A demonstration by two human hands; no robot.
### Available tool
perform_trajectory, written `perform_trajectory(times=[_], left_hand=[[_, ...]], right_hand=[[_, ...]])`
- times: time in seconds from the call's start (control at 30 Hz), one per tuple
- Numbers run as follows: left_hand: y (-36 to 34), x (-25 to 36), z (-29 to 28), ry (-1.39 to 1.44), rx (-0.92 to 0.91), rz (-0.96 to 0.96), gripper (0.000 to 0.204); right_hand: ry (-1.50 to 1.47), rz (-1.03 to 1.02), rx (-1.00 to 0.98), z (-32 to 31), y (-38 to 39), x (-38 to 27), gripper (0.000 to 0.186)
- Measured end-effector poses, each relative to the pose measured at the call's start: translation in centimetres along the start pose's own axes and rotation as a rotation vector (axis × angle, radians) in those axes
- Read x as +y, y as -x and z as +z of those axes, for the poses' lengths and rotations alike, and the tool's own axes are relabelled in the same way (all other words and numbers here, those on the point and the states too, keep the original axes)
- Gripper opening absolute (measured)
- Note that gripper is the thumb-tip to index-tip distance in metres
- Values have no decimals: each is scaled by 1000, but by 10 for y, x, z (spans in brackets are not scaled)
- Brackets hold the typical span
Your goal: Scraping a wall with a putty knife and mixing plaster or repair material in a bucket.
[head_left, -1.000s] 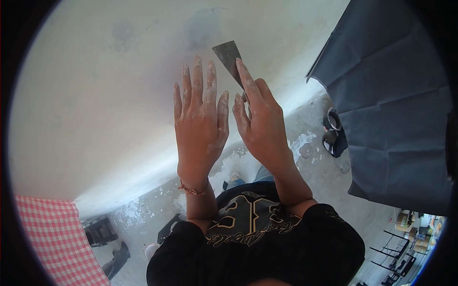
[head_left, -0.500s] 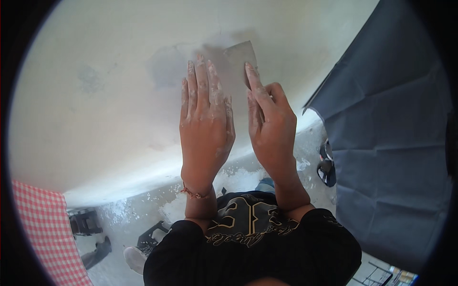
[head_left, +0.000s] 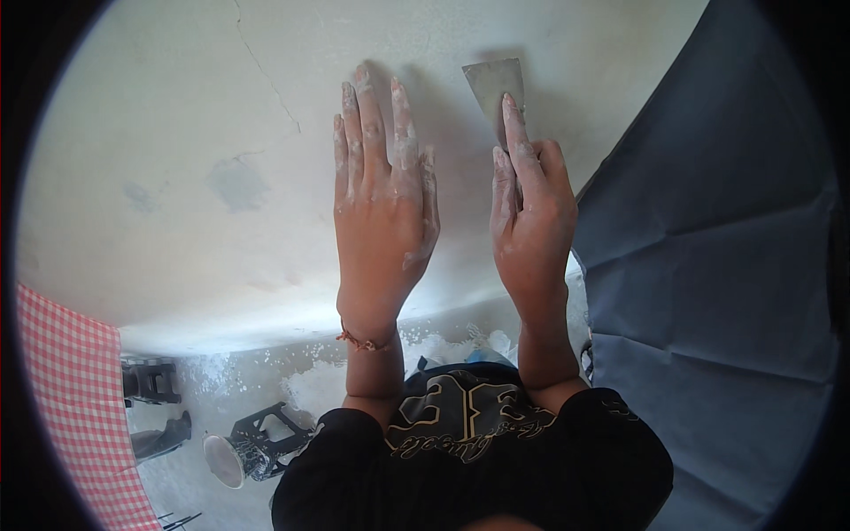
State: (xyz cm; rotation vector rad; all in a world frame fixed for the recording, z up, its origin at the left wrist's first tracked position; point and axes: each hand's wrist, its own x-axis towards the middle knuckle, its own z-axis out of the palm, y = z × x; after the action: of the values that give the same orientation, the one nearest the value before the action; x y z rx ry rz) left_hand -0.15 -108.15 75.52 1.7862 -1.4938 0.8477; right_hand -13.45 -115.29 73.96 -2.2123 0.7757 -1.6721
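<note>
A pale wall (head_left: 177,106) fills the upper view, with a thin crack and grey smudged patches. My left hand (head_left: 379,199) is raised close against it, fingers straight and white with dust or paste, holding nothing; its fingertips cast shadows and seem to touch the surface. To its right, my right hand (head_left: 531,217) grips a metal putty knife (head_left: 489,81), index finger laid along the blade, which points upward and lies at or very near the wall. Whether the blade touches is unclear.
A red-and-white checked cloth (head_left: 71,372) hangs at lower left, a dark grey sheet (head_left: 699,301) along the right. The white-splattered floor (head_left: 221,380) below holds black plastic stools (head_left: 261,434) and a pale bucket (head_left: 221,462). My black-shirted body occupies the bottom.
Both hands have moved up, the right one also rightward, widening the gap between them. The knife blade now stands more upright. The grey sheet covers more of the right-hand floor.
</note>
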Motion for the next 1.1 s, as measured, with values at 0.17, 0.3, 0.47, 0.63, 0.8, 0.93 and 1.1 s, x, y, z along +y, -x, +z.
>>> perform_trajectory(times=[0.17, 0.3, 0.47, 0.63, 0.8, 0.93, 1.1], left_hand=[[19, 29, -5, -28, -148, -10, 54], [29, 42, -10, -38, -271, 18, 50], [44, 39, 10, -42, -293, 87, 51], [51, 53, 19, -52, -310, 62, 54], [44, 81, 35, -69, -356, 14, 58], [40, 98, 46, -112, -365, -53, 60], [32, 120, 62, -72, -347, -79, 64]], right_hand=[[154, 73, -41, -14, 8, 6, 51], [247, 163, -187, -27, 23, 1, 54], [341, 224, -270, -36, 39, 9, 55], [367, 224, -342, -51, 42, 20, 52], [337, 194, -278, -66, 37, 63, 55], [324, 156, -282, -76, 33, 86, 60], [181, 58, -160, -83, 12, 118, 52]])
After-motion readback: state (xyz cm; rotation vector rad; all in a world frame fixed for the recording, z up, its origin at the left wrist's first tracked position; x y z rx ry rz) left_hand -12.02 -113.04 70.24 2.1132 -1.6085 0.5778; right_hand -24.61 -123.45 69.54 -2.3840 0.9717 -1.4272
